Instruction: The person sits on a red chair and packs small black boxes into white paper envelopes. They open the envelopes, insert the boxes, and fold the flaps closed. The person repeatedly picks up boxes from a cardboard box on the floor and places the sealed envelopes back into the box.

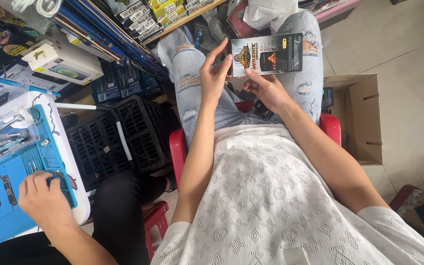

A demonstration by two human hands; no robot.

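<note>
Both hands raised over the lap: left hand (pixel 215 73) and right hand (pixel 267 88) pinch the flat, glossy black rectangular retail packet (pixel 267 54), fingers lightly curled, above torn-jeans knees (pixel 192 68).

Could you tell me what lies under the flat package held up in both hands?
Under the flat package, gripped by the left hand and right hand, are knees in ripped light jeans. The part of the lap directly behind it is hidden.

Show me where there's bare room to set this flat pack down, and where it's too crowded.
Both hands, left hand and right hand, hold the flat pack over the lap. Free: pale floor tiles right of the cardboard box, and the box's visible inside. Crowded: the shelves of boxed goods at left, and the blue work mat where another person's hand works.
</note>
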